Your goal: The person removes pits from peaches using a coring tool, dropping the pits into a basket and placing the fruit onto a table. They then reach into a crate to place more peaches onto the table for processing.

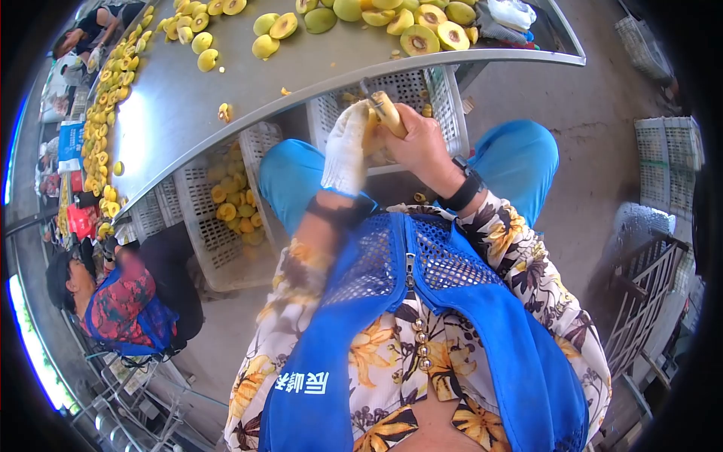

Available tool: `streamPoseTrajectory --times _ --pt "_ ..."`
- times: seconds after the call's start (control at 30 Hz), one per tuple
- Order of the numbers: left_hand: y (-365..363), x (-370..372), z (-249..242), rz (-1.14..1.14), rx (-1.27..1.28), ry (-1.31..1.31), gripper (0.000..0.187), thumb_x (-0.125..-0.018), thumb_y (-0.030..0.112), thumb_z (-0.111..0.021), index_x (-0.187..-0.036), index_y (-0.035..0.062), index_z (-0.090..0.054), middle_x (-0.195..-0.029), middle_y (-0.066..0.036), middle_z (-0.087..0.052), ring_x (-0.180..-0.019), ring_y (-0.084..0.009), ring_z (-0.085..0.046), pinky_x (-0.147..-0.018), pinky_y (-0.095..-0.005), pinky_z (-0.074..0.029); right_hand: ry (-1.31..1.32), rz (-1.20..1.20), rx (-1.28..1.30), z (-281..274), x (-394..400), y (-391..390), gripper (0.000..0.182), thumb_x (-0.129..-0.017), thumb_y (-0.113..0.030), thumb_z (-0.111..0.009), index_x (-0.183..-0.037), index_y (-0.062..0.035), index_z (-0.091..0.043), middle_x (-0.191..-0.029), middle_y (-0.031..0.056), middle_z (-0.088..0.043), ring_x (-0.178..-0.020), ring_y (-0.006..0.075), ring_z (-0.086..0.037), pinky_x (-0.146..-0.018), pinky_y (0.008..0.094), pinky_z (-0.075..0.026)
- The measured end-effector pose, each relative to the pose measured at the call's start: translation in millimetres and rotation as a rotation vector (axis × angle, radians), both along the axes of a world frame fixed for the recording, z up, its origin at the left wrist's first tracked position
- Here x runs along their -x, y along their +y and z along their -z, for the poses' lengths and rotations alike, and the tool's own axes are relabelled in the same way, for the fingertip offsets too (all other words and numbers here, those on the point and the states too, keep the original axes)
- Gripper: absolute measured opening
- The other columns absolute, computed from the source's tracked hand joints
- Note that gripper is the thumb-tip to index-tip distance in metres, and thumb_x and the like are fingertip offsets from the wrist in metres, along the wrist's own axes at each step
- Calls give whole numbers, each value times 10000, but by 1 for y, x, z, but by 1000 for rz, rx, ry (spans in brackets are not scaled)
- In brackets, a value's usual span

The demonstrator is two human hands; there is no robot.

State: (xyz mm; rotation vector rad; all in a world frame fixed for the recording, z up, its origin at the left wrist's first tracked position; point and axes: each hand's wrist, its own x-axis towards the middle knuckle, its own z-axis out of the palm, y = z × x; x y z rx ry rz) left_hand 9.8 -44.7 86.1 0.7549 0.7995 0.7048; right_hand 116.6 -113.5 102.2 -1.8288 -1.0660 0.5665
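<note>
My right hand (431, 147), bare with a dark band at the wrist, is closed round the light wooden handle (387, 113) of a pitting tool with a dark metal end. Close beside it, my left hand (346, 147) wears a white glove. Its fingers are curled round a yellow peach piece (370, 134), mostly hidden between the two hands. Both hands are over a white plastic crate (450, 105) between my knees, which has yellow peach pieces in it.
Halved peaches (422, 38) lie on the metal table (248, 71), whose raised edge runs just beyond my hands. Another crate (203, 226) of peaches stands to my left. A co-worker (128, 301) sits further left. Stacked crates (666, 162) and a metal rack (640, 309) are at right.
</note>
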Motion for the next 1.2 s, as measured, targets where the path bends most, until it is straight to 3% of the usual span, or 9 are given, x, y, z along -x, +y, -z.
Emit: streamPoseTrajectory --times 0.13,0.33,0.4,0.43,0.47,0.57,0.6,0.8,1.2 --pt "-5 -2 -2 -10 -86 46 269 -916 258 -528 -1051 31 -583 -930 -31 -606 -789 -91 -564 -672 -226 -476 -164 -24 -91 12 2 -2 222 -752 -196 -656 -885 -39 -571 -666 173 -592 -628 336 -610 -562 366 -471" --pt "-12 -7 13 -47 -129 168 260 -933 292 -490 -936 53 -592 -778 -2 -591 -657 -86 -532 -579 -206 -438 -4 -211 96 14 -18 3 206 -735 -181 -652 -842 -24 -570 -675 188 -590 -628 360 -597 -573 384 -476" --pt "10 -9 58 14 94 -34 321 -910 372 -501 -937 66 -594 -787 -34 -599 -698 -141 -568 -607 -267 -479 -95 -467 76 23 -6 -3 217 -731 -191 -655 -834 -18 -572 -672 189 -591 -627 357 -601 -576 386 -475" --pt "16 -9 48 44 207 -133 352 -899 412 -506 -937 73 -595 -791 -50 -602 -718 -168 -587 -621 -298 -500 -138 -596 67 26 2 -9 223 -729 -196 -656 -831 -15 -573 -670 190 -591 -627 356 -602 -578 387 -475" --pt "19 -4 36 52 449 12 403 -899 465 -465 -921 76 -569 -772 -99 -602 -720 -246 -595 -638 -357 -514 -156 -559 26 24 9 -15 261 -738 -231 -658 -827 -1 -569 -670 196 -594 -631 344 -614 -585 385 -477" --pt "24 10 37 -27 427 -234 424 -899 475 -452 -960 67 -551 -812 -122 -607 -740 -284 -599 -656 -392 -519 61 -173 117 19 25 -18 297 -759 -264 -651 -812 14 -562 -689 216 -596 -645 340 -621 -594 387 -479" --pt "22 7 33 -188 405 -107 408 -895 463 -465 -969 71 -548 -870 -122 -609 -778 -285 -602 -676 -415 -522 116 -59 256 17 22 -14 343 -776 -308 -651 -804 21 -557 -709 232 -597 -655 348 -620 -605 388 -482" --pt "18 9 30 -127 329 -94 386 -893 435 -489 -1023 74 -533 -937 -115 -599 -841 -266 -594 -722 -410 -500 -21 -150 226 18 8 -18 336 -830 -278 -582 -936 8 -442 -732 269 -590 -717 453 -573 -619 509 -434" --pt "-2 -2 12 -177 5 114 340 -916 335 -471 -1130 74 -519 -1001 -93 -574 -869 -204 -582 -725 -346 -497 0 -200 287 20 20 -25 206 -840 -152 -506 -864 33 -419 -671 295 -553 -694 467 -556 -599 507 -426"
